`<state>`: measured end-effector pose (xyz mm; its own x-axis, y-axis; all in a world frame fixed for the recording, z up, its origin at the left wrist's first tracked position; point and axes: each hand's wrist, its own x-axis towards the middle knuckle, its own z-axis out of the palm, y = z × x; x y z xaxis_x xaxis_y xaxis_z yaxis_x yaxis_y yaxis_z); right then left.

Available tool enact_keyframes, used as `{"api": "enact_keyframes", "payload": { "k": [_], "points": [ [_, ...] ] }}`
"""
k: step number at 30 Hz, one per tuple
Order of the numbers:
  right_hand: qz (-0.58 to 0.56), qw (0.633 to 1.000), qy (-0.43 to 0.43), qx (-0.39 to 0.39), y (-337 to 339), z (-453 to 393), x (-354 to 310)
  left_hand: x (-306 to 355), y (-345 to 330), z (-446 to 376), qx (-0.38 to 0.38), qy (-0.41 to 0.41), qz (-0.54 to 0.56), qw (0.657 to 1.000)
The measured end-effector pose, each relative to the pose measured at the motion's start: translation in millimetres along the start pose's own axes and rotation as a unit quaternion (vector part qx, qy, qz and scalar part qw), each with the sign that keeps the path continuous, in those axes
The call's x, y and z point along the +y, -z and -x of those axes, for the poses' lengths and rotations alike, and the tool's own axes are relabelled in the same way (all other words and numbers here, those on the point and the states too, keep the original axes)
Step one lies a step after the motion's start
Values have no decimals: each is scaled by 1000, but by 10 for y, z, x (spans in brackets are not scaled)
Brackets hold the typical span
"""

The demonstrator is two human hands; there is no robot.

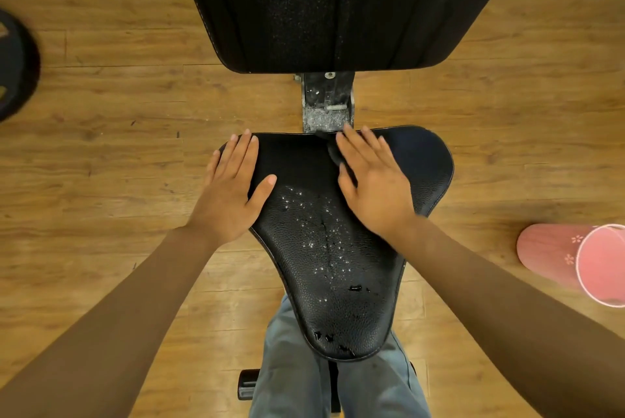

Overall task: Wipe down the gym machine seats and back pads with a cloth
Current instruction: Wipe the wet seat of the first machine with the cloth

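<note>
Cloth (334, 155) pressed flat under right hand (372, 181) on seat (324, 248).

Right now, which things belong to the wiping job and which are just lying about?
Job: seat, back pad, dark cloth under the right hand, left hand.
Lying about: pink bucket, weight plate.

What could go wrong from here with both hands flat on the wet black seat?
1. The dark cloth is bunched under the right hand, so a stroke may miss the droplets mid-seat.
2. The left hand rests bare on the black leather seat and may smear it.
3. The pink bucket near the right arm could be knocked.
</note>
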<state>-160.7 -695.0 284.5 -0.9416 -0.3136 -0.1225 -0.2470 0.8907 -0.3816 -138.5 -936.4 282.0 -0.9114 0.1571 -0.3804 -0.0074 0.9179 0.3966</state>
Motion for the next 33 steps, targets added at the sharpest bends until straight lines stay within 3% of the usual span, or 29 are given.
{"api": "enact_keyframes", "payload": {
  "k": [4, 8, 11, 16, 21, 28, 33],
  "points": [
    [7, 999, -46, 0, -25, -49, -83, -22, 34, -5, -13, -7, 3, 1000],
    [-6, 998, 48, -29, 100, 597, -167, -89, 42, -12, -23, -30, 3, 999],
    [-9, 997, 61, -45, 117, 844, -194, -113, 26, -11, -17, -36, 5, 999],
    [7, 998, 50, -25, -22, 368, -235, -69, -7, 9, -5, -21, 10, 1000],
    [3, 999, -28, -31, -113, -213, -375, -90, 13, -13, -10, -26, 20, 999],
    [-13, 992, 100, -71, 80, 654, -330, -172, 38, -26, -32, -50, 22, 998],
    [11, 993, 104, -50, -28, 454, -367, -153, 55, -17, -41, -53, 3, 998]
  ]
}}
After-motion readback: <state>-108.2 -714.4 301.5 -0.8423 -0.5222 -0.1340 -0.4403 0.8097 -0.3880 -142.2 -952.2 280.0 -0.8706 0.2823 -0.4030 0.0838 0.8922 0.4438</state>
